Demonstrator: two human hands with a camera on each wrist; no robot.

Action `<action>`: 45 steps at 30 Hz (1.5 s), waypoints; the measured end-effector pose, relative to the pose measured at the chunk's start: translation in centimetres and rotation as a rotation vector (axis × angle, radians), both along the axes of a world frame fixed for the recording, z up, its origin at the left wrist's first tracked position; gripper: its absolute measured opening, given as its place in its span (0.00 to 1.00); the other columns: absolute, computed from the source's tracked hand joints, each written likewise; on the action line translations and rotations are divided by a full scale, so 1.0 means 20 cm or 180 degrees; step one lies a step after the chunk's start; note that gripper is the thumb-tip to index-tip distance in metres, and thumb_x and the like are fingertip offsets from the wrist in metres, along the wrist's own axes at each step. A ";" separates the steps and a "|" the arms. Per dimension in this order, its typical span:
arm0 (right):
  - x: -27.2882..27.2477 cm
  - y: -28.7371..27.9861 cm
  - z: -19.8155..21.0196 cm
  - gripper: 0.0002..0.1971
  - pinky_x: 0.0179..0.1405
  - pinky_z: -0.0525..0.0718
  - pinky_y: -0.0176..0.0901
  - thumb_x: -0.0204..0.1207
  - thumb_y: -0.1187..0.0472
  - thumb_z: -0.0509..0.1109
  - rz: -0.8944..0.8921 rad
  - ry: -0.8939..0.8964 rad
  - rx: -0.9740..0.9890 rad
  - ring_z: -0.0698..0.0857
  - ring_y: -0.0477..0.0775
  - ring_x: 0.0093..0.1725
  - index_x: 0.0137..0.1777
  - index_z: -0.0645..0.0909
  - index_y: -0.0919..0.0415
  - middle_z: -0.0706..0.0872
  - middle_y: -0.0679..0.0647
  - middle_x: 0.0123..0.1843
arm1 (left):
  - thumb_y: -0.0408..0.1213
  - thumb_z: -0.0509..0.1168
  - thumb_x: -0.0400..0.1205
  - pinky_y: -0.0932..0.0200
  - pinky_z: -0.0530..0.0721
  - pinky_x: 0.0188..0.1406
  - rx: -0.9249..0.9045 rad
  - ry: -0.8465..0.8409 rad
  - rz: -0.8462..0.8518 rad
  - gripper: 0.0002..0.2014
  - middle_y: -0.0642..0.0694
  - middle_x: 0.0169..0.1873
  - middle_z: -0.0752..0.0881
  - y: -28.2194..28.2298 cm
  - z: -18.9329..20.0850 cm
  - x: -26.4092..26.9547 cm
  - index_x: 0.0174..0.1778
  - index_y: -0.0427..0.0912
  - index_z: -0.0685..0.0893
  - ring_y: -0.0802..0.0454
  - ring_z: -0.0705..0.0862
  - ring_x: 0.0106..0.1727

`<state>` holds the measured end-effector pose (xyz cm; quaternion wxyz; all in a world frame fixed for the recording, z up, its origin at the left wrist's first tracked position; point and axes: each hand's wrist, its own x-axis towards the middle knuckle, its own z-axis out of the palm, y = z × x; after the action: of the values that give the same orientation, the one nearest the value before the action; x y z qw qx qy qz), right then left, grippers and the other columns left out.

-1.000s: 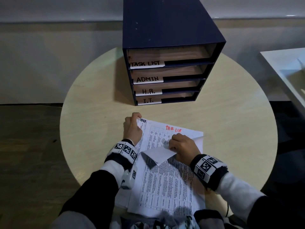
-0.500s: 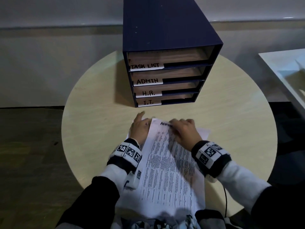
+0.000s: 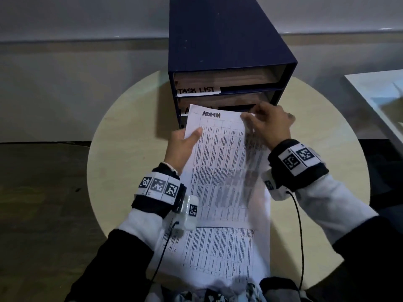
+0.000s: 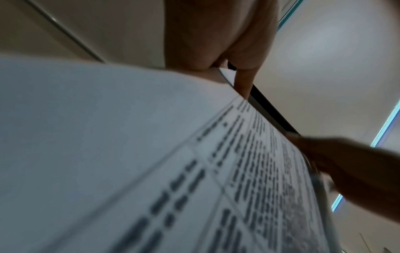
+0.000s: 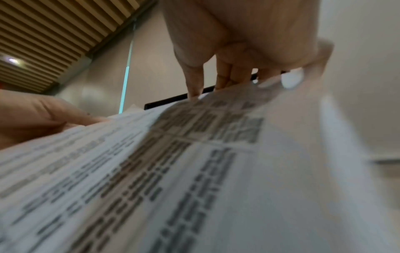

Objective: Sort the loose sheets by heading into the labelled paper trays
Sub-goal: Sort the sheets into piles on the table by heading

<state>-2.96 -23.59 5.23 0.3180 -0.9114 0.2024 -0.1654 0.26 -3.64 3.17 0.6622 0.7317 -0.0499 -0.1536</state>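
Note:
A printed sheet headed ADMIN (image 3: 220, 162) is lifted off the table, its top edge in front of the dark blue tray unit (image 3: 226, 51). My left hand (image 3: 185, 142) grips the sheet's left edge, thumb on top. My right hand (image 3: 266, 125) pinches its top right corner. The tray labelled TASK LIST (image 3: 198, 90) shows above the sheet; the ADMIN tray label is mostly hidden behind the paper. In the wrist views the sheet (image 4: 194, 171) (image 5: 173, 171) fills the lower frame with fingers on its far edge. More loose sheets (image 3: 218, 253) lie below on the table.
The round pale wooden table (image 3: 122, 136) carries the tray unit at its far side. A white surface (image 3: 379, 99) stands at the right. Dark floor lies to the left of the table. Black cables run from both wrist bands.
The ADMIN sheet, flat on the pile half a second ago, is now raised in both hands and carried forward toward the tray unit. A second ago my right hand was peeling up a sheet's corner.

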 end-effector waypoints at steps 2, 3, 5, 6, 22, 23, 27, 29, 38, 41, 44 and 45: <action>-0.04 -0.07 -0.05 0.09 0.59 0.71 0.51 0.69 0.50 0.74 -0.0254 -0.0038 0.0532 0.78 0.50 0.47 0.41 0.79 0.51 0.81 0.49 0.40 | 0.38 0.63 0.82 0.61 0.82 0.52 -0.0090 0.0082 -0.0009 0.10 0.44 0.52 0.88 0.01 0.00 0.01 0.54 0.39 0.85 0.54 0.86 0.53; -0.06 -0.10 -0.08 0.10 0.53 0.74 0.48 0.68 0.53 0.76 -0.0326 -0.0142 0.0846 0.78 0.50 0.46 0.42 0.78 0.54 0.80 0.50 0.40 | 0.37 0.63 0.82 0.66 0.82 0.48 -0.0084 0.0105 0.0014 0.11 0.45 0.52 0.88 0.01 -0.01 0.02 0.56 0.36 0.84 0.57 0.86 0.51; -0.12 -0.12 -0.14 0.14 0.42 0.74 0.41 0.67 0.61 0.77 -0.0436 -0.0371 0.1599 0.78 0.51 0.44 0.47 0.75 0.59 0.79 0.51 0.41 | 0.38 0.63 0.83 0.68 0.84 0.50 -0.0066 0.0291 0.0091 0.13 0.46 0.51 0.87 0.01 -0.03 0.02 0.59 0.35 0.83 0.58 0.85 0.50; -0.14 -0.11 -0.16 0.17 0.38 0.75 0.39 0.68 0.64 0.77 -0.0490 -0.0449 0.2069 0.78 0.52 0.42 0.50 0.72 0.60 0.78 0.52 0.40 | 0.39 0.64 0.82 0.60 0.83 0.60 -0.0075 0.0369 0.0157 0.14 0.46 0.52 0.87 0.00 -0.04 0.03 0.60 0.35 0.82 0.53 0.85 0.55; -0.29 -0.04 -0.26 0.15 0.28 0.84 0.28 0.81 0.77 0.53 -0.0257 -0.0178 0.3601 0.88 0.39 0.29 0.66 0.72 0.74 0.89 0.44 0.27 | 0.45 0.67 0.79 0.39 0.73 0.71 -0.0205 0.0808 0.0467 0.12 0.45 0.58 0.84 -0.06 -0.05 0.12 0.53 0.42 0.81 0.43 0.79 0.67; -0.24 -0.05 -0.23 0.15 0.28 0.85 0.29 0.81 0.77 0.53 -0.0338 -0.0263 0.3668 0.88 0.40 0.30 0.66 0.72 0.76 0.89 0.44 0.28 | 0.40 0.65 0.82 0.41 0.74 0.71 -0.0199 0.0820 0.0368 0.06 0.46 0.55 0.85 -0.06 -0.04 0.10 0.51 0.43 0.81 0.44 0.80 0.66; -0.03 -0.09 -0.15 0.12 0.36 0.86 0.31 0.81 0.78 0.52 -0.0406 -0.0578 0.3683 0.89 0.48 0.40 0.58 0.75 0.75 0.90 0.53 0.42 | 0.36 0.62 0.83 0.52 0.77 0.66 -0.0118 0.0685 0.0029 0.15 0.49 0.61 0.84 -0.01 -0.09 0.01 0.66 0.41 0.78 0.52 0.82 0.62; 0.07 -0.12 -0.11 0.12 0.31 0.84 0.29 0.80 0.79 0.52 -0.0396 -0.0655 0.3518 0.87 0.42 0.30 0.46 0.76 0.71 0.88 0.47 0.28 | 0.36 0.62 0.83 0.52 0.85 0.52 -0.0183 0.0807 -0.0053 0.11 0.46 0.53 0.88 0.04 -0.13 -0.01 0.61 0.41 0.80 0.53 0.87 0.49; -0.01 -0.17 -0.16 0.07 0.28 0.80 0.32 0.81 0.69 0.60 -0.0121 -0.0139 0.3601 0.85 0.44 0.30 0.41 0.75 0.65 0.84 0.56 0.37 | 0.33 0.53 0.87 0.66 0.70 0.19 -0.0169 0.0822 0.0281 0.15 0.52 0.20 0.79 0.02 -0.12 0.09 0.68 0.33 0.73 0.62 0.68 0.13; -0.05 -0.19 -0.18 0.09 0.15 0.71 0.32 0.80 0.71 0.60 0.0041 -0.0044 0.3372 0.79 0.46 0.16 0.38 0.73 0.62 0.83 0.54 0.24 | 0.32 0.51 0.88 0.70 0.72 0.17 -0.0311 0.0894 0.0400 0.17 0.47 0.26 0.79 -0.05 -0.05 0.15 0.73 0.32 0.65 0.59 0.71 0.18; 0.02 -0.22 -0.14 0.13 0.12 0.69 0.32 0.80 0.73 0.60 -0.0233 -0.0306 0.3411 0.77 0.46 0.13 0.34 0.69 0.61 0.80 0.51 0.16 | 0.29 0.50 0.87 0.70 0.76 0.17 -0.0443 0.0897 0.0473 0.20 0.44 0.30 0.80 -0.09 0.00 0.21 0.76 0.28 0.60 0.58 0.76 0.19; 0.06 -0.22 -0.12 0.13 0.13 0.70 0.31 0.80 0.73 0.59 -0.0312 -0.0395 0.3494 0.78 0.45 0.14 0.34 0.68 0.61 0.80 0.51 0.16 | 0.28 0.50 0.87 0.68 0.79 0.20 -0.0492 0.0862 0.0501 0.21 0.43 0.31 0.81 -0.10 0.00 0.23 0.76 0.28 0.58 0.58 0.78 0.18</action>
<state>-1.84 -28.03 2.82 0.7495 -0.5899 0.2819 -0.1037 4.92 -5.67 3.24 0.7272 0.6528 0.0855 -0.1941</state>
